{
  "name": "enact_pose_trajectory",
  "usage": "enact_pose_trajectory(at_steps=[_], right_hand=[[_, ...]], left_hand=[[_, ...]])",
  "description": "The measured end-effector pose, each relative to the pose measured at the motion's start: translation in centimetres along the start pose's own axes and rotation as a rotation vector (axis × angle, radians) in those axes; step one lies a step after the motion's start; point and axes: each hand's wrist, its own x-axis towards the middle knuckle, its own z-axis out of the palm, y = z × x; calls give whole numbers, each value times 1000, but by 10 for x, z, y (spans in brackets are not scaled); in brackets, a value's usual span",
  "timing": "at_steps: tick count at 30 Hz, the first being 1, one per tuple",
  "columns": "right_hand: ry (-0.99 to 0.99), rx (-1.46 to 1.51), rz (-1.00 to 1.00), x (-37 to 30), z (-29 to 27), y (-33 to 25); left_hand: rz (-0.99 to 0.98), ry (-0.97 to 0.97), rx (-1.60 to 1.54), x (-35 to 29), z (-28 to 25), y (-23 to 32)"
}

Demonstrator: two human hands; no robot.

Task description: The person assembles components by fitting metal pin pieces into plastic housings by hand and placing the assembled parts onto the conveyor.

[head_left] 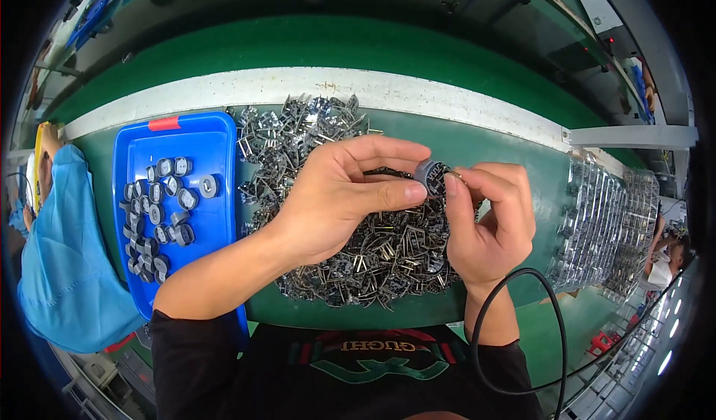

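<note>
Over a heap of small black parts with metal prongs [373, 263], my two hands meet around one grey plastic housing [426, 172]. My left hand [350, 189] grips the housing between thumb and fingers from the left. From the right, my right hand [492, 215] pinches a small dark part against the housing's face; its exact kind is hidden by the fingertips. To the left stands a blue tray [205, 129] with several similar grey housings [188, 198] lying loose in it.
Stacks of clear plastic trays [597, 218] stand at the right of the green table [533, 159]. A white ledge [313, 83] runs along the back. A black cable [485, 312] loops near my right forearm. A person in a blue sleeve [67, 248] works at the left.
</note>
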Motion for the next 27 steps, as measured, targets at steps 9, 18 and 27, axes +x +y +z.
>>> enact_pose_trajectory(at_steps=[9,18,27], right_hand=[[40,-84,-14,-4,9,-5],[92,-55,-89,-1,6,-2],[50,-48,-14,0,0,-7]], left_hand=[[40,13,-3,0,1,-5],[128,-13,0,-1,3,-8],[139,-63,-73,-1,5,-13]])
